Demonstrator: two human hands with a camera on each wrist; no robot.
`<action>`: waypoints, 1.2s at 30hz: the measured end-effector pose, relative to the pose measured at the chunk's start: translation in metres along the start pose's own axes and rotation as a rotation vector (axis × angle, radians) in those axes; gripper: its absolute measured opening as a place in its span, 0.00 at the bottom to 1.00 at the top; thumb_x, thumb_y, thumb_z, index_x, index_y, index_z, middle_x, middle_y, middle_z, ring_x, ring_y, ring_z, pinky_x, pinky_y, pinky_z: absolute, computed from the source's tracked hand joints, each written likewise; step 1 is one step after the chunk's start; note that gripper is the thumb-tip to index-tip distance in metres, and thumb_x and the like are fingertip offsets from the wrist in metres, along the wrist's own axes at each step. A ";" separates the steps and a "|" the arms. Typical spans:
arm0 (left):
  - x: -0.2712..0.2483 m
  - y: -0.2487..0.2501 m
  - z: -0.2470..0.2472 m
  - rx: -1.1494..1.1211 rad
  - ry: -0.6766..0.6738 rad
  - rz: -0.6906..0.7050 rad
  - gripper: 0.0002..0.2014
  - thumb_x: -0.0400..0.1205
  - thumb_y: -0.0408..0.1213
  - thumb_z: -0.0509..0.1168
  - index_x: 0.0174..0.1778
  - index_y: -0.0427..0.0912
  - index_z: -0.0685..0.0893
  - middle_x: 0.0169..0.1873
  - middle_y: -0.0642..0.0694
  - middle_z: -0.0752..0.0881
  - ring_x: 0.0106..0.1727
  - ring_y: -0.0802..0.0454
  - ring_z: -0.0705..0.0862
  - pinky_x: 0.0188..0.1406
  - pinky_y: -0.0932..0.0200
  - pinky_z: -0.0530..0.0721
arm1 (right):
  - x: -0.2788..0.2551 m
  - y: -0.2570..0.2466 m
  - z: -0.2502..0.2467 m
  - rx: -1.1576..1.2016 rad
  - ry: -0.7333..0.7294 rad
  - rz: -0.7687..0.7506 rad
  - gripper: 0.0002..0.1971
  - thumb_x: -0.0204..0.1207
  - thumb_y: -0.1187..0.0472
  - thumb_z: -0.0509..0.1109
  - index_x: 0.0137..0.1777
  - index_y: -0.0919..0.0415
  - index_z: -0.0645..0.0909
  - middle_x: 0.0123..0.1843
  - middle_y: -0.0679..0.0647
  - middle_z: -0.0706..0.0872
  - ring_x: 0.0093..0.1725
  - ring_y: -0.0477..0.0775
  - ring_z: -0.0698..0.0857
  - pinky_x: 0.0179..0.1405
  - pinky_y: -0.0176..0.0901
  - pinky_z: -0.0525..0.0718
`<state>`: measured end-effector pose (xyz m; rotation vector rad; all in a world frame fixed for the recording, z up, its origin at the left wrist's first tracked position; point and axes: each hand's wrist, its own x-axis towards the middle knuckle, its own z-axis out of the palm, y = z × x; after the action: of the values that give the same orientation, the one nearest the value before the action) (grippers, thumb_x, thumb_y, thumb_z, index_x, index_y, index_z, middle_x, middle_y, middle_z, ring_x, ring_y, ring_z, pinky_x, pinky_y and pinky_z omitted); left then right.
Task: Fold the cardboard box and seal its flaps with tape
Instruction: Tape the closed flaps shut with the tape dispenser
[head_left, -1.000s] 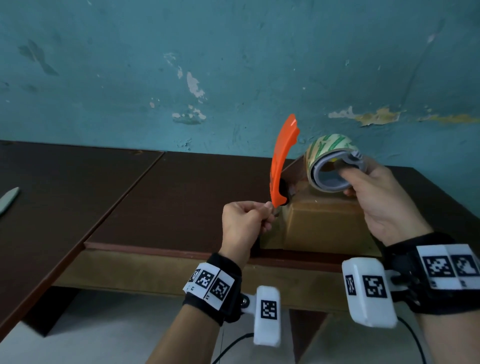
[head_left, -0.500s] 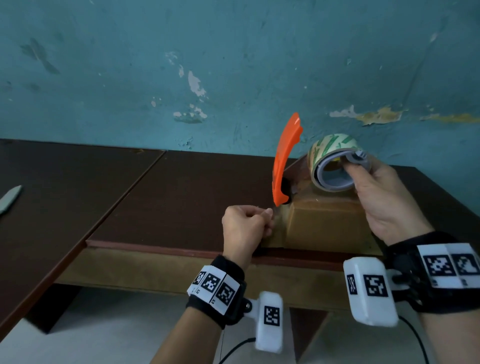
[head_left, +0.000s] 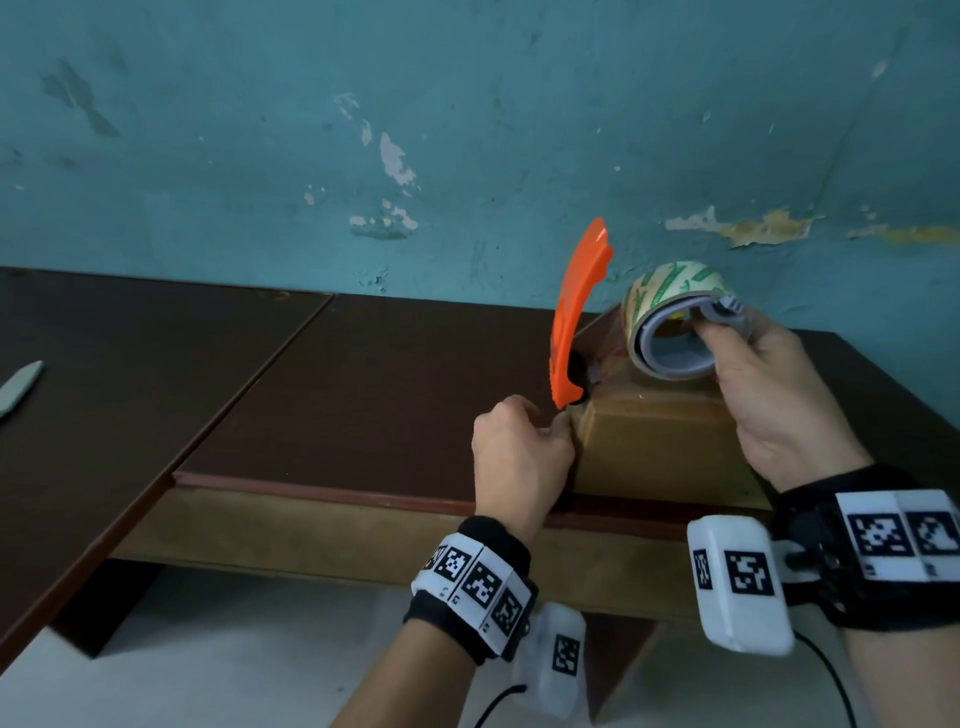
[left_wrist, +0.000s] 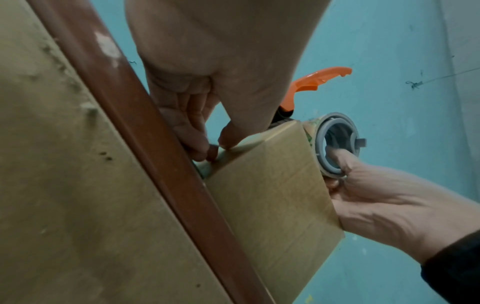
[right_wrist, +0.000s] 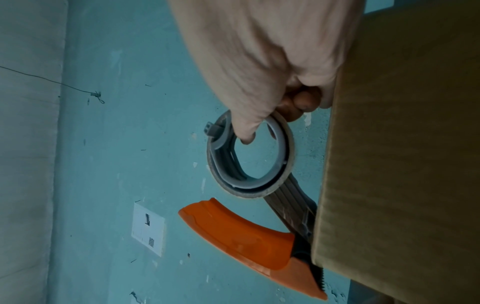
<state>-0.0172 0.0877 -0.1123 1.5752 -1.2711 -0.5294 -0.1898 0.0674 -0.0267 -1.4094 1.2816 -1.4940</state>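
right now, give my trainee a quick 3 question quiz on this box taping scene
1. True or false: the right hand holds the tape roll with its thumb inside the grey core.
2. Where do the left hand fingertips pinch?
A. the orange cutter guard
B. the near left corner of the cardboard box
C. the table edge
3. Fill in: the stretch of tape runs from the roll down to the ___ of the box.

Key
1. true
2. B
3. top
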 end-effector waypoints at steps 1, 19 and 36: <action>0.001 -0.001 0.000 -0.013 0.007 -0.010 0.14 0.81 0.47 0.74 0.50 0.39 0.90 0.39 0.49 0.90 0.44 0.52 0.89 0.43 0.58 0.87 | 0.000 0.000 0.000 -0.001 0.001 0.001 0.06 0.85 0.58 0.69 0.54 0.51 0.88 0.54 0.47 0.94 0.59 0.46 0.90 0.70 0.48 0.82; 0.005 -0.002 0.006 -0.120 0.052 0.134 0.14 0.82 0.40 0.72 0.60 0.45 0.78 0.53 0.51 0.84 0.49 0.57 0.84 0.50 0.56 0.86 | -0.001 -0.003 -0.004 0.020 -0.027 0.030 0.09 0.84 0.58 0.69 0.60 0.54 0.88 0.56 0.49 0.94 0.59 0.47 0.90 0.68 0.49 0.83; -0.007 0.012 0.020 -0.934 -0.285 0.005 0.42 0.77 0.44 0.69 0.87 0.39 0.63 0.74 0.45 0.81 0.75 0.54 0.80 0.80 0.53 0.75 | -0.001 -0.001 -0.005 -0.036 -0.009 -0.008 0.10 0.84 0.61 0.69 0.62 0.58 0.87 0.56 0.52 0.93 0.58 0.47 0.90 0.63 0.43 0.84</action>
<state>-0.0415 0.0860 -0.1112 0.7220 -0.9855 -1.1689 -0.1939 0.0694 -0.0253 -1.4444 1.3040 -1.4753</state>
